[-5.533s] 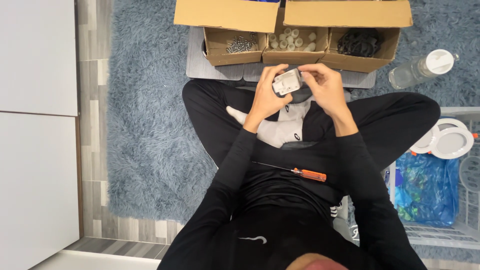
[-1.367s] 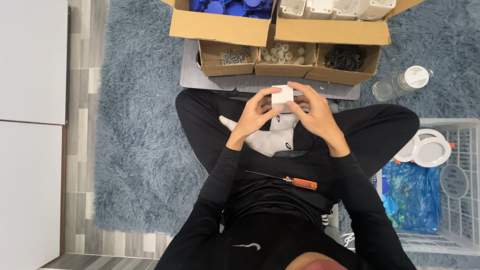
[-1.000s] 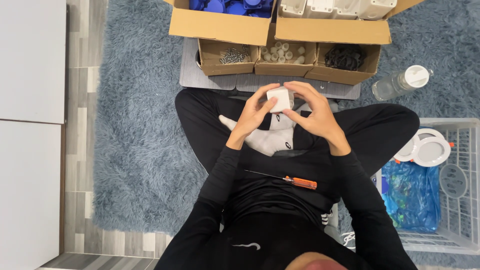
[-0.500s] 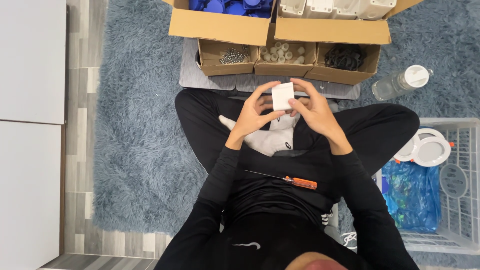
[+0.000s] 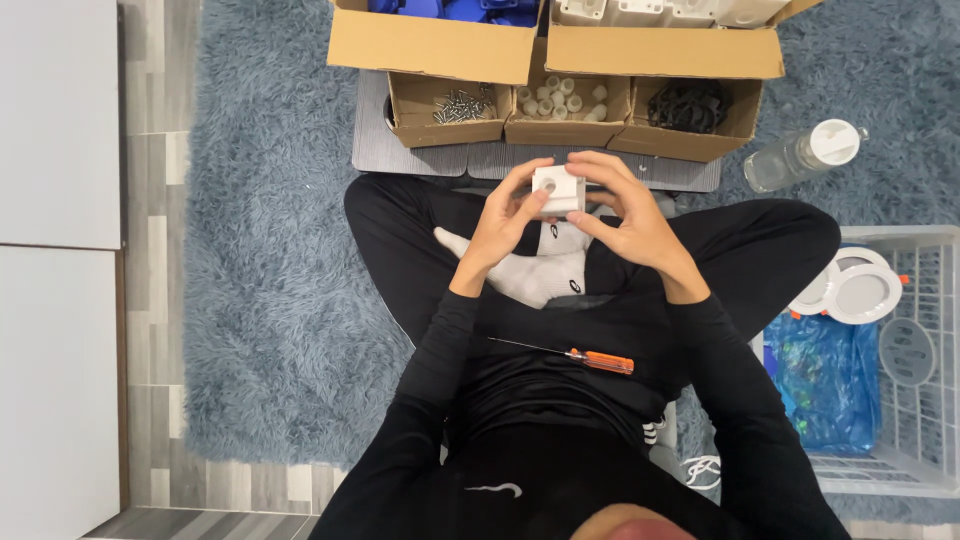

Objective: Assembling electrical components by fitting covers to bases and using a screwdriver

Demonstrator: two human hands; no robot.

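Three small cardboard boxes (image 5: 565,120) far, two large boxes (image 5: 430,45) behind them, one bottle (image 5: 800,158) far right, one screwdriver (image 5: 585,357) near, two white discs (image 5: 850,290) right.

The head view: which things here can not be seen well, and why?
- Small white box: its back and underside are hidden by the left hand and right hand.
- Blue parts and white parts in the big cartons: cut off by the top edge.
- Screws: too small to count.
- Black pieces: a dark heap, single shapes unclear.
- White basket: cut off by the right edge.
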